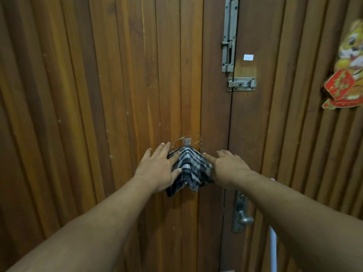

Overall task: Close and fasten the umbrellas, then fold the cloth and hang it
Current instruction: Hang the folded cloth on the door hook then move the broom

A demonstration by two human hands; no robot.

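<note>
Cloth [187, 165] on the door's hook [187, 141]

Our left hand [157, 169] and right hand [228, 169] press it flat-fingered; letting go unevenly could slip it off.

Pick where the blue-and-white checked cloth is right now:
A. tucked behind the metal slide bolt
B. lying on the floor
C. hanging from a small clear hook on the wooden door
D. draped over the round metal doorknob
C: the blue-and-white checked cloth hangs from the small clear hook on the wooden door, left hand and right hand flanking it.

Both hands [157, 167] [228, 169] press the checked cloth [188, 169] hanging on the door [98, 95].
</note>
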